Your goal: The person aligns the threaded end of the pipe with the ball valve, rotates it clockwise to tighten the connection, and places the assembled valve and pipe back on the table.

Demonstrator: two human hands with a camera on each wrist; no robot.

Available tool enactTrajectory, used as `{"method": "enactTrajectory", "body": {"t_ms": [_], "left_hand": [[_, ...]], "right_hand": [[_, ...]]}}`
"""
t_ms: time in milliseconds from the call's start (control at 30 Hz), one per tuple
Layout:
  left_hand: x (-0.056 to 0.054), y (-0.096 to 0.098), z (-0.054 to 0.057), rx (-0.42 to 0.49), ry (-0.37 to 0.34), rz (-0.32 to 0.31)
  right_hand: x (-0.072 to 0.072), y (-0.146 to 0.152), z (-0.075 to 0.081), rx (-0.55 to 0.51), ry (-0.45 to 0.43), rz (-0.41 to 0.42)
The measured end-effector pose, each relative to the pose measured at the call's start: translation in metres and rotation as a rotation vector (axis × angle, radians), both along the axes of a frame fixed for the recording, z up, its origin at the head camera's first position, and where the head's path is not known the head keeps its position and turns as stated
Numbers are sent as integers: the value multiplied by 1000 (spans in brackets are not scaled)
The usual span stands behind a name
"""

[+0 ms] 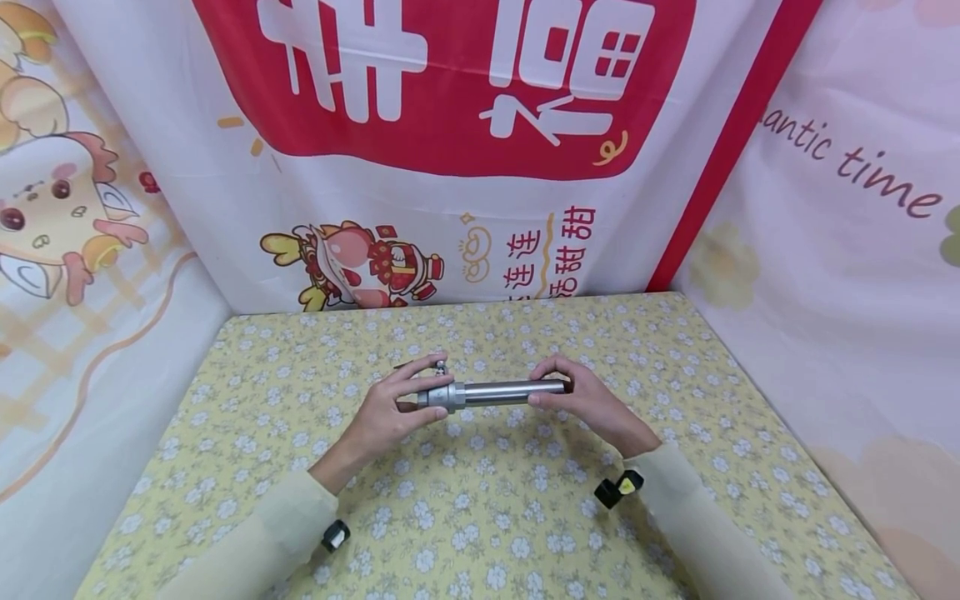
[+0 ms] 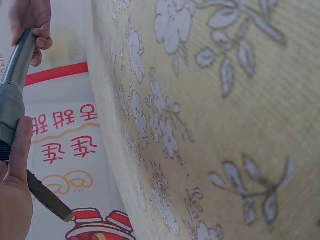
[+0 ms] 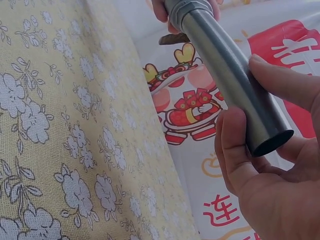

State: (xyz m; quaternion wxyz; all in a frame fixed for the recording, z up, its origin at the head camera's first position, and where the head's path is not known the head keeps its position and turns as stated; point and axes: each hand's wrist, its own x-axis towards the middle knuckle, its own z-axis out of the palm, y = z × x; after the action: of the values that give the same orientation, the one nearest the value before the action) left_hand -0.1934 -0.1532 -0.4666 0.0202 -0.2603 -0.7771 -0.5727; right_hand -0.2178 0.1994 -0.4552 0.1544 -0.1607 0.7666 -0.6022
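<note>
A silvery ball valve (image 1: 442, 397) with a straight metal pipe (image 1: 495, 392) joined to its right side is held level above the table. My left hand (image 1: 386, 410) grips the valve body, thumb on the near side and fingers on the far side. In the left wrist view the valve's dark lever handle (image 2: 50, 197) sticks out past the fingers, and threads show inside its open end. The pipe's far end is pinched between thumb and fingers of my right hand (image 1: 583, 398). Seen from the right wrist, the pipe's hollow mouth (image 3: 272, 143) faces the palm.
A yellow cloth (image 1: 465, 508) with white flowers covers the table. Printed white curtains (image 1: 480, 192) hang along its back and both sides. Dark wrist straps (image 1: 618, 489) sit at the cuffs of both pale sleeves.
</note>
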Motion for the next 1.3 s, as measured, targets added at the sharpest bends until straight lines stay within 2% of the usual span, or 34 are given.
{"method": "enactTrajectory", "body": {"t_ms": [367, 1300], "left_hand": [[1, 0, 1, -7, -8, 5], [1, -1, 0, -17, 9, 4]], "right_hand": [[-1, 4, 1, 0, 19, 55], [0, 6, 0, 26, 20, 27]]}}
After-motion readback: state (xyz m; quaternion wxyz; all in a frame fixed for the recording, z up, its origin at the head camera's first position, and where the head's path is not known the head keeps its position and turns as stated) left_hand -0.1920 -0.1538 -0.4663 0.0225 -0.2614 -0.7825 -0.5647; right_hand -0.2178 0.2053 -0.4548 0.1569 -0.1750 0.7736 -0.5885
